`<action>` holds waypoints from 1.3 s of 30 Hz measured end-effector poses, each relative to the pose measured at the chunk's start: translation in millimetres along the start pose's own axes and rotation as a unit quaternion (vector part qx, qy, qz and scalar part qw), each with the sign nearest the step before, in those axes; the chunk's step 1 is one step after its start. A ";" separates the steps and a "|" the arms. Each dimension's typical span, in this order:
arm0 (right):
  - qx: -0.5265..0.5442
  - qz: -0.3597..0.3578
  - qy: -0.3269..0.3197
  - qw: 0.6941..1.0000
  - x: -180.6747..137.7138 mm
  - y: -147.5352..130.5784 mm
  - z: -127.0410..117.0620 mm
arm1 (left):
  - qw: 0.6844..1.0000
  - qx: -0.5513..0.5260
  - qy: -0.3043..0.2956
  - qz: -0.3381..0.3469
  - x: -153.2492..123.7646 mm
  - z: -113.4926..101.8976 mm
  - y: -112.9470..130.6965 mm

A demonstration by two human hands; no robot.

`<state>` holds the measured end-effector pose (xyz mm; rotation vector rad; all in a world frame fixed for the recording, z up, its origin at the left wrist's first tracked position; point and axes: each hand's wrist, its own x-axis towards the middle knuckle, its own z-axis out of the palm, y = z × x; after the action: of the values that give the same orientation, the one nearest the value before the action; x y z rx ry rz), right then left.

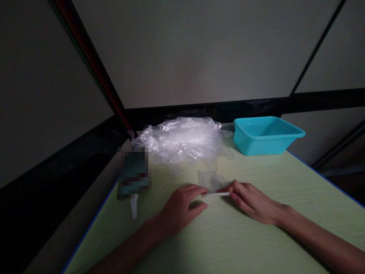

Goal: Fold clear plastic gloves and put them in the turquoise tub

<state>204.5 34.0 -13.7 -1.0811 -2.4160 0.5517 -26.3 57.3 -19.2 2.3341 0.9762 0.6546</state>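
A small clear plastic bag lies flat on the pale green table, its near edge a white strip. My left hand pinches the left end of that strip with thumb and forefinger. My right hand presses its fingertips on the right end of the same strip. Both forearms reach in from the bottom of the view.
A heap of crumpled clear plastic bags sits at the back of the table. A turquoise plastic tub stands at the back right. A dark blurred packet rests near the left edge, with a small white strip beside it.
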 end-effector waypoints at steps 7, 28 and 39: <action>0.275 0.113 0.044 0.954 17.5 8.8 2.2 | 0.982 -0.136 0.032 -0.130 15.0 5.5 -5.6; 0.312 0.235 0.129 0.912 48.0 30.1 11.1 | 0.915 -0.285 0.049 -0.279 38.0 -3.7 -11.7; -0.186 0.014 0.012 0.982 35.8 -5.7 30.1 | 0.896 -0.309 0.037 -0.317 43.6 -7.7 -13.1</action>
<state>163.6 52.6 -27.7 -1.2619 -2.5469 0.0911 -10.3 100.0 -11.7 1.3373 1.2501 0.6515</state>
